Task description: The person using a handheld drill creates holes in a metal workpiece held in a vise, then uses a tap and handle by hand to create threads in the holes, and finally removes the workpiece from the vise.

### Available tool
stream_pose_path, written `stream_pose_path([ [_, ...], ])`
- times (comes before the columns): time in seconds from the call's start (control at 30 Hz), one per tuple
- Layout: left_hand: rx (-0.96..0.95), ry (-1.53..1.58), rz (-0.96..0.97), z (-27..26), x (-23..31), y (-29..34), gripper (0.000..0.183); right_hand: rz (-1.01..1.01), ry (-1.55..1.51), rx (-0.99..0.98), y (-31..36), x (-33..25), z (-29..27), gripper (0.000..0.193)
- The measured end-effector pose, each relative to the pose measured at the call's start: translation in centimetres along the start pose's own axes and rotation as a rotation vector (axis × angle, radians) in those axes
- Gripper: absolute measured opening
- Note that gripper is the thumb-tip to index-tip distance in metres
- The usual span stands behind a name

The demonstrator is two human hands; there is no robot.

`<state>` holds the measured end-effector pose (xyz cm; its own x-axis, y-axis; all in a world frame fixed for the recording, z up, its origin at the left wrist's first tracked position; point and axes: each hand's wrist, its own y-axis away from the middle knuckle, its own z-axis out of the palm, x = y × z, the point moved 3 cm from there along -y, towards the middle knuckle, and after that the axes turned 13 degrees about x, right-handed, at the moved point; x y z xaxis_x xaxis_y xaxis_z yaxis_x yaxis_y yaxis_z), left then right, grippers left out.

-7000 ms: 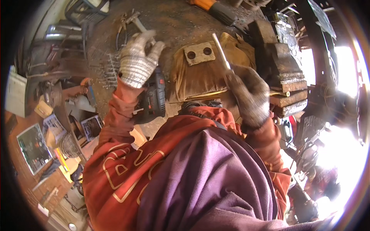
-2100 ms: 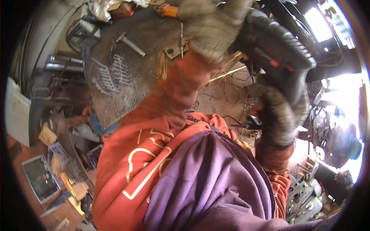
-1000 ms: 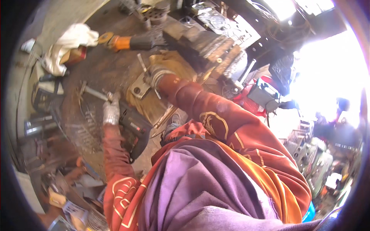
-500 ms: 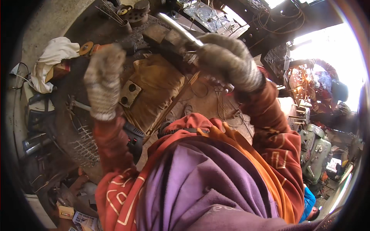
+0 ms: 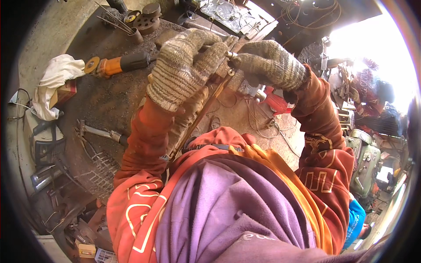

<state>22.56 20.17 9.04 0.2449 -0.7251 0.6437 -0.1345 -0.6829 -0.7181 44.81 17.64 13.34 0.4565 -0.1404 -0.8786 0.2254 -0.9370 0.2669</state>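
Observation:
Both hands wear striped knit work gloves and meet over a metal vise [image 5: 241, 83] at the bench edge. My right hand [image 5: 272, 63] is closed, its fingertips pinched on a small silver metal pin [image 5: 231, 55] whose end points toward my other hand. My left hand [image 5: 186, 65] has its fingers curled in beside a flat grey metal piece [image 5: 231, 41] by the vise; what they hold, if anything, is hidden. The round end of the vise handle [image 5: 261, 95] shows below my right wrist.
An orange angle grinder [image 5: 115, 65] lies on the dirty bench, with a white cloth [image 5: 61, 72] left of it. A hammer [image 5: 101, 133] and a wire brush-like grid [image 5: 105, 166] lie nearer. Cables [image 5: 263, 127] trail on the floor. Other people work at right, near a green machine [image 5: 364, 162].
My left hand has swung right and forward to meet the right at the vise. The long silver bar that stuck out from my right hand no longer shows there. Sparks at right have stopped.

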Motion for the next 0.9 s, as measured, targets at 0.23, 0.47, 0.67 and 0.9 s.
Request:
stream_pose_path([
  [0.23, -0.071, -0.031, -0.041, -0.6, -0.5, 0.0, 0.013, 0.074, 0.090, -0.076, -0.8, -0.7, -0.3, 0.032],
  [0.47, -0.071, -0.055, -0.056, 0.1, -0.9, 0.1, 0.015, -0.049, 0.093, -0.098, -2.6, 1.4, -1.0, 0.040],
  [0.67, 0.029, -0.265, -0.005, 1.6, -3.1, 1.3, 0.021, 0.117, 0.083, -0.154, -2.3, -0.5, -0.2, 0.039],
  [0.9, -0.002, 0.101, -0.154, 4.4, -6.0, -0.8, 0.026, 0.101, 0.026, 0.153, 0.7, 1.2, 1.2, 0.029],
])
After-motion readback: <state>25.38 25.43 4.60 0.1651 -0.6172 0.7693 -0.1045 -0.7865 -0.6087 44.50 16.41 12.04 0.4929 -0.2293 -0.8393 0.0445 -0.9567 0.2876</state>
